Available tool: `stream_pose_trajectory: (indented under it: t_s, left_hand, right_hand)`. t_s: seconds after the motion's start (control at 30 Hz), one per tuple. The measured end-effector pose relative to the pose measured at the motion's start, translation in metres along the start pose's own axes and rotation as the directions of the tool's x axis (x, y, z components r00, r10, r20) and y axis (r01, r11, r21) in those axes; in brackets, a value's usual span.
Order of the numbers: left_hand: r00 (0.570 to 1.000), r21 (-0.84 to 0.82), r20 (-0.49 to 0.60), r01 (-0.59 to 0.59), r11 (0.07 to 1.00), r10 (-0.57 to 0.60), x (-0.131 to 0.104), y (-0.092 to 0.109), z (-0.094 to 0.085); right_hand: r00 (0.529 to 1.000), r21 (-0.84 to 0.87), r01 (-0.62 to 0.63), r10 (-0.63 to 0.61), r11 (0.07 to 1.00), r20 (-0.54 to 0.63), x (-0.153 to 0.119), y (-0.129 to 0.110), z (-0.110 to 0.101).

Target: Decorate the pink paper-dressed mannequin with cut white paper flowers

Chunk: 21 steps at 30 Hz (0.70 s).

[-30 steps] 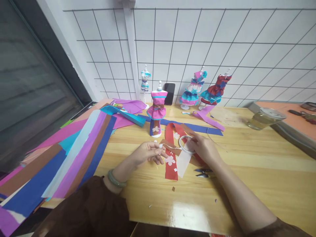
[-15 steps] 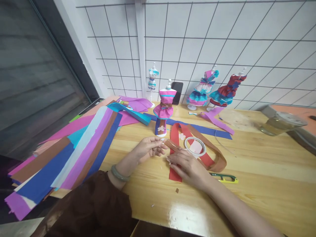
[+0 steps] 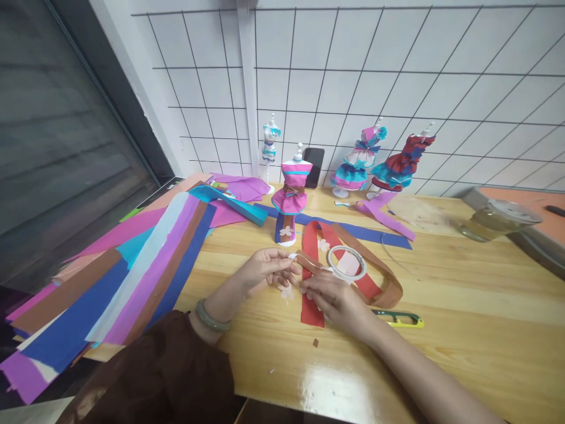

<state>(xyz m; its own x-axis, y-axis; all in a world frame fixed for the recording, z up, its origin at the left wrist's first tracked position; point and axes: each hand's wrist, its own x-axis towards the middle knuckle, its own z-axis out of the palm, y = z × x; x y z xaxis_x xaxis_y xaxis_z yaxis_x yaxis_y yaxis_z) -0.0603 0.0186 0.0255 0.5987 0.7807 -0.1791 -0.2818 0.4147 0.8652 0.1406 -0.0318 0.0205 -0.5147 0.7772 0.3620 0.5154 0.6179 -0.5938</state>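
Back from the front edge of the counter (image 3: 468, 341), a small white piece (image 3: 292, 257) sits pinched by the left hand (image 3: 270, 270), thumb uppermost; a light, steady hold should keep it uncreased. The right hand (image 3: 334, 296) faces palm-down, fingers bent over the red strip (image 3: 312, 315); whether they clasp anything, I cannot tell.

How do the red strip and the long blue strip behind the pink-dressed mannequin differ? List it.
Colour: the red strip is red, the blue strip dark blue.
Pose: the red strip bends back on itself; the blue strip runs nearly straight.
Cover: the white ring and right hand partly hide the red strip, not the blue strip.
Shared: both are long.
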Motion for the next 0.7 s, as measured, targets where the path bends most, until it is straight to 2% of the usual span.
stream_pose_trajectory:
  t_s: [0.07,0.17,0.27,0.37,0.5,0.6,0.7]
  left_hand:
    - [1.0,-0.004,-0.007,0.002,1.0,-0.002,0.0,0.001,-0.001]
    - [1.0,-0.01,-0.007,0.002,1.0,-0.002,0.0,0.002,-0.001]
    - [1.0,-0.006,0.001,-0.001,1.0,0.001,0.0,0.001,0.0]
    - [0.999,0.044,0.031,-0.007,0.999,0.005,0.0,-0.002,0.003]
    - [0.997,0.175,0.077,-0.029,0.984,0.015,-0.001,-0.007,0.01]
    - [0.995,0.241,0.102,-0.045,0.969,0.021,-0.002,-0.01,0.016]
    - [0.992,0.292,0.122,-0.077,0.953,0.043,-0.003,-0.011,0.02]
  right_hand:
    - [1.0,-0.023,0.008,-0.007,1.0,0.027,0.0,0.001,0.001]
    - [1.0,-0.046,0.003,-0.004,0.999,-0.017,-0.003,0.008,0.001]
    - [0.992,-0.067,-0.026,0.017,0.997,-0.122,-0.005,0.014,-0.001]
    - [0.963,-0.036,-0.069,0.058,0.997,-0.262,-0.006,0.012,-0.003]
    - [0.914,-0.026,0.021,-0.029,0.999,-0.404,-0.005,0.001,-0.007]
    - [0.916,-0.096,0.101,-0.131,0.99,-0.38,-0.006,-0.006,-0.009]
    - [0.929,-0.208,0.129,-0.192,0.97,-0.317,-0.006,-0.009,-0.009]
